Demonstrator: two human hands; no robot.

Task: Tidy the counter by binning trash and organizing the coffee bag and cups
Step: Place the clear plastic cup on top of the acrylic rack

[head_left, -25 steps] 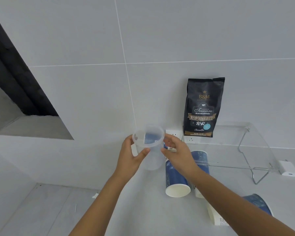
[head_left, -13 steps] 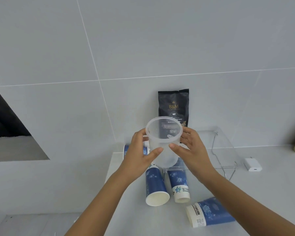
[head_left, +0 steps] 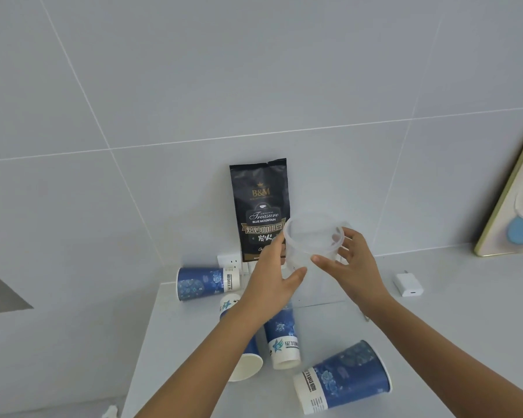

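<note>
A clear plastic cup [head_left: 310, 247] is held upright above the counter between my left hand [head_left: 274, 282] and my right hand [head_left: 355, 267], fingers on both sides of it. Behind it a black coffee bag [head_left: 258, 203] stands upright against the tiled wall. Several blue-and-white paper cups lie on their sides on the white counter [head_left: 435, 321]: one at the back left [head_left: 207, 282], one under my left forearm [head_left: 245, 357], one beside it [head_left: 281, 339] and a larger one at the front [head_left: 343, 378].
A clear acrylic stand [head_left: 320, 300] sits under my hands. A white charger plug [head_left: 408, 285] lies to the right. A wall socket [head_left: 228, 260] is beside the bag. A framed picture [head_left: 517, 200] leans on the wall at far right. The counter's left edge drops off near the cups.
The view has swung left-to-right and downward, bringing more counter and cups into sight. Both hands have carried the clear cup rightward, now in front of the coffee bag's lower right.
</note>
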